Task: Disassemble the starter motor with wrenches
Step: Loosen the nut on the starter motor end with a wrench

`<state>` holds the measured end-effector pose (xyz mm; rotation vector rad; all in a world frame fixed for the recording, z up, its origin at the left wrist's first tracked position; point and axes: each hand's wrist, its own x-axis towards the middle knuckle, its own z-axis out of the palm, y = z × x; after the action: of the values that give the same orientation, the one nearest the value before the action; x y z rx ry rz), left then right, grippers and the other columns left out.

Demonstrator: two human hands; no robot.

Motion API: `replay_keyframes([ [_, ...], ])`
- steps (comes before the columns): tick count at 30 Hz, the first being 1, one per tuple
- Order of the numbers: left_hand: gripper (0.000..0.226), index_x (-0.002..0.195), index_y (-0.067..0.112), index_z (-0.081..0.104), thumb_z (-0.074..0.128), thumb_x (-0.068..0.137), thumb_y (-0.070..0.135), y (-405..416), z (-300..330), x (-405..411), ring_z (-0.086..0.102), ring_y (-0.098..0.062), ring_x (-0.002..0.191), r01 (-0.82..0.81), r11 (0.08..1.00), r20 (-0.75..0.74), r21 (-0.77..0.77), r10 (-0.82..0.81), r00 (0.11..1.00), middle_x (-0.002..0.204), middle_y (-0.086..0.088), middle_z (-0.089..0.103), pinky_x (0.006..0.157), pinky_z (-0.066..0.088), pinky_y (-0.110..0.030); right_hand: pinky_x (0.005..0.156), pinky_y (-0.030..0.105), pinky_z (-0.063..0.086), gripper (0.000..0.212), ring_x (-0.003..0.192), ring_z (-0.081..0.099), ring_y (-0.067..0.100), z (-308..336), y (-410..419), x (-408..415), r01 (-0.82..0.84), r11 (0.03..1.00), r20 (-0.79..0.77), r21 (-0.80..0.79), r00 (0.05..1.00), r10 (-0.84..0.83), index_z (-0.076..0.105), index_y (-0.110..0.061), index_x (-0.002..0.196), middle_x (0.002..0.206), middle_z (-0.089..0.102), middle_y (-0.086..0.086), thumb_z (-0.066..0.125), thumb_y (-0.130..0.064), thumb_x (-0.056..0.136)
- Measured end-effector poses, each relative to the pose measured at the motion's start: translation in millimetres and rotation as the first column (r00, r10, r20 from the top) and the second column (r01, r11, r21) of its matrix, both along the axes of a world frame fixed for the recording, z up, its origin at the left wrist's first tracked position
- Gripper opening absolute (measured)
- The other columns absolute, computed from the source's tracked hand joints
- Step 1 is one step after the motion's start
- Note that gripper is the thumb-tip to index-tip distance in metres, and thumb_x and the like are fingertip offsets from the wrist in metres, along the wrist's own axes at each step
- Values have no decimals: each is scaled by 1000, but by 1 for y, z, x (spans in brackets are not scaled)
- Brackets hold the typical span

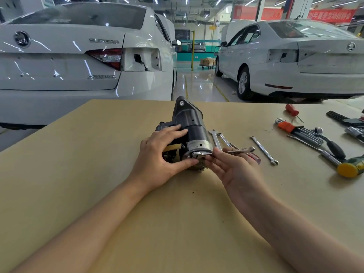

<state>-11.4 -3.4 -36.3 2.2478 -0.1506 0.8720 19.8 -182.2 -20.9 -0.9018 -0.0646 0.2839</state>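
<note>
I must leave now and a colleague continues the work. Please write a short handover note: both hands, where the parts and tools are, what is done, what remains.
Left hand: grips the starter motor, which lies on its side on the table, thumb at the rear end cap.
Right hand: pinches a wrench whose head sits on a fastener at the end cap.
Other tools: spare wrenches beside the motor, one long wrench to the right, a hex key set, a red screwdriver and a hammer at the far right.
Done: no removed part is visible.
Left: loosen the end cap fasteners, then open the motor.
</note>
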Motion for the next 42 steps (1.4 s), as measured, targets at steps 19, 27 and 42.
replay_keyframes([
  [19,59,128,36,50,53,70,45,4,3,-1,48,-18,132,56,998,-29,27,-55,998,140,3,54,107,36,-54,68,38,50,11,80,57,29,17,22,-20,692,648,867,-318,-65,495,70,2,94,86,59,15,61,0,89],
  [27,79,131,38,54,69,59,68,3,3,-4,44,-7,133,24,1000,-57,5,-23,998,140,12,51,110,35,-51,55,22,48,16,58,58,14,6,-3,-12,96,972,410,-217,912,1,62,-11,86,65,63,2,54,1,93],
  [42,83,130,27,59,66,57,68,-4,8,-7,44,-10,133,-6,1000,-75,-22,4,997,139,7,53,110,36,-50,60,26,58,15,58,67,20,8,-5,-2,-71,997,11,7,997,71,55,-6,82,63,65,11,53,8,89],
])
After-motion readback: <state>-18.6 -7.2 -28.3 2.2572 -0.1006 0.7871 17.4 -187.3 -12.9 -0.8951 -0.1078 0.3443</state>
